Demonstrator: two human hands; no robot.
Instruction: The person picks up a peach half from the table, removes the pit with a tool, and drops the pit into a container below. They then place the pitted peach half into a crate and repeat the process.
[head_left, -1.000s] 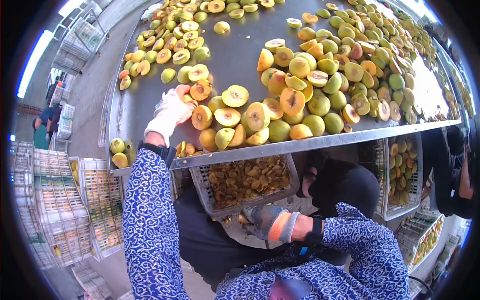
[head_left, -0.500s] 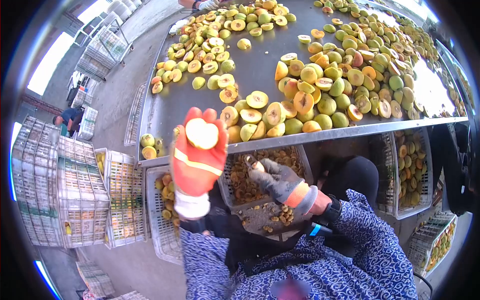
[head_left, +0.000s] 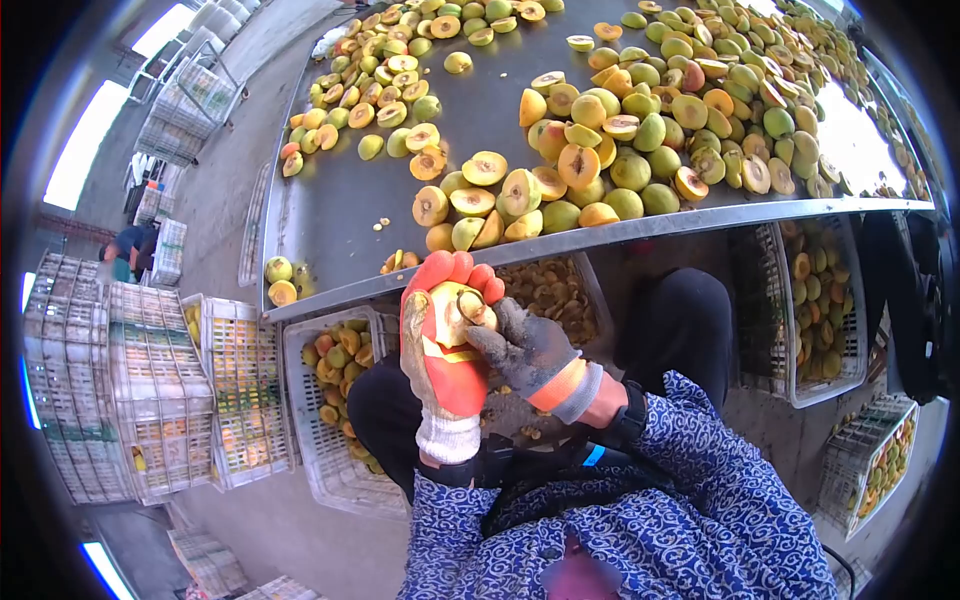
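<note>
My left hand (head_left: 452, 383), in a red-orange glove with a white cuff, cups a halved peach (head_left: 445, 318) with its cut face up. In a grey glove with an orange band, my right hand (head_left: 540, 355) grips a small pitting tool. The tool's curved metal loop (head_left: 470, 302) is at the middle of the cut face. Its handle is mostly hidden by my fingers. Just beyond my hands, many peach halves (head_left: 578, 165) lie on the metal table (head_left: 345, 225), some cut side up.
Below the table edge stands a crate (head_left: 597, 300) of brown pits or scraps. Crates of peaches stand at my left (head_left: 312, 440) and right (head_left: 855, 350). Stacked crates (head_left: 160, 390) fill the far left. A person (head_left: 130, 250) bends beside crates in the background.
My left hand has come down and right with the peach half. My right hand has moved left, bringing the pitting tool onto the fruit. The view has shifted slightly.
</note>
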